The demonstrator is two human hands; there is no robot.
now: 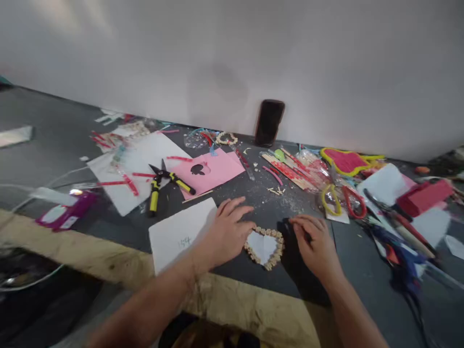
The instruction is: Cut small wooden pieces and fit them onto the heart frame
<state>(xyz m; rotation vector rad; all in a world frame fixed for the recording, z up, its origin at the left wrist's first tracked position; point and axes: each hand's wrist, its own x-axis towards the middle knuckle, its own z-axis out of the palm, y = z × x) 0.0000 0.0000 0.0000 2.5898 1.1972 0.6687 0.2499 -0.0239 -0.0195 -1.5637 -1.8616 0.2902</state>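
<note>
A heart-shaped piece with a white centre and a beige, knobbly border [264, 248] lies flat on the dark table near its front edge. My left hand [230, 232] rests at its upper left, fingers apart, the fingertips near the border, holding nothing that shows. To the right of the heart is my right hand [313, 241], its fingers bent and the thumb apart from them; whether something small is between the fingertips is too blurred to tell. Under my left wrist lies a white sheet with faint writing [181, 237].
Yellow-handled pliers [154, 195] and pink paper [217, 171] lie at the left. A phone [269, 122] leans on the wall. Red and yellow scissors [354, 203], wooden sticks [290, 171] and a purple glue gun [67, 210] lie around.
</note>
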